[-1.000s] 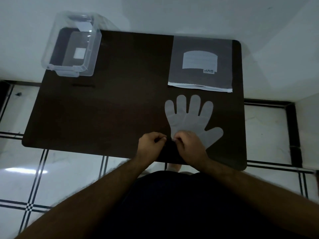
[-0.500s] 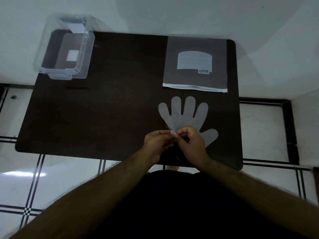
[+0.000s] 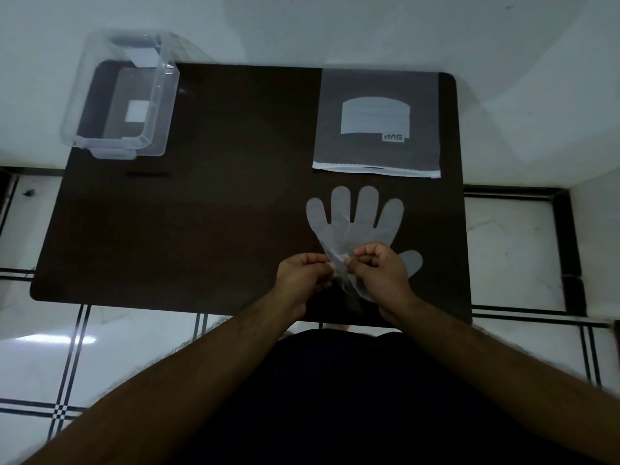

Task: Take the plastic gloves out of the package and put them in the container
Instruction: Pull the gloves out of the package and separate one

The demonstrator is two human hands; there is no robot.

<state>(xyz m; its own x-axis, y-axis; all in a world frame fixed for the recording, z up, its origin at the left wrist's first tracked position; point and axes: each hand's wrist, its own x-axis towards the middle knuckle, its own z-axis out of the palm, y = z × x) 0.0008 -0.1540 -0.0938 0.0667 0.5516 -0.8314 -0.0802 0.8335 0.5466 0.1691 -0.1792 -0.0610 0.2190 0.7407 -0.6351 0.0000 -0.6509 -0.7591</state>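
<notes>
A clear plastic glove [image 3: 355, 226] lies flat on the dark table [image 3: 218, 213], fingers pointing away from me. My left hand [image 3: 303, 278] and my right hand [image 3: 379, 273] both pinch its cuff edge near the table's front, with thin film lifted between the fingertips. The grey glove package [image 3: 377, 122] lies flat at the far right, its open mouth toward me. A clear plastic container [image 3: 124, 99] stands at the far left corner, with nothing seen inside it.
A white wall rises just behind the table. White floor tiles with black lines surround the table on both sides and in front. My dark-clothed lap fills the bottom of the view.
Both hands have risen slightly from the table, drawn together, and lifted the glove's cuff edge between the fingertips. The view has shifted a little.
</notes>
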